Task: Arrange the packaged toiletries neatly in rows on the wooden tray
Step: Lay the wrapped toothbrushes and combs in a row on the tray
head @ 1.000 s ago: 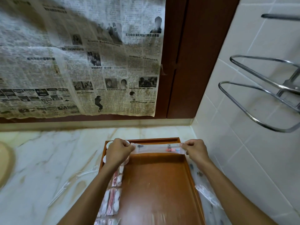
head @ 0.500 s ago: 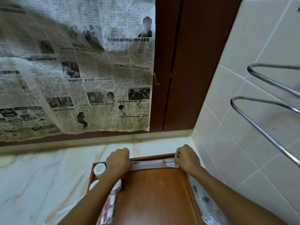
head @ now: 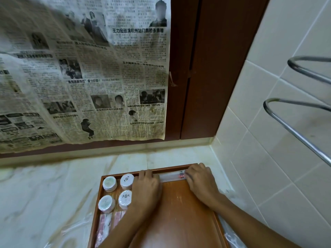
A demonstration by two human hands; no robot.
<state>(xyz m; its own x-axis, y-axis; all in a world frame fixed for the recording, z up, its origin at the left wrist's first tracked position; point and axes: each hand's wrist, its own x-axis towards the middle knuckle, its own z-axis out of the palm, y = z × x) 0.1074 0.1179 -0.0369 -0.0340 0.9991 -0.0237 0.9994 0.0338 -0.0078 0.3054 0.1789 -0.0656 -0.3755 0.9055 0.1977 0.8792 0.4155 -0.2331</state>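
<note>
Both hands had lowered the long clear packet [head: 170, 177] against the wooden tray [head: 180, 212] far rim; left hand [head: 147, 189] and right hand [head: 199, 182] pressed its ends, fingers curled. Light, limp, slippery: best held endwise.

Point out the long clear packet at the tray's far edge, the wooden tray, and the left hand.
long clear packet [head: 170, 177], head view, on its clear middle stretch between the hands.
wooden tray [head: 180, 208], head view, on its bare floor.
left hand [head: 146, 188], head view, on the back of the hand.
</note>
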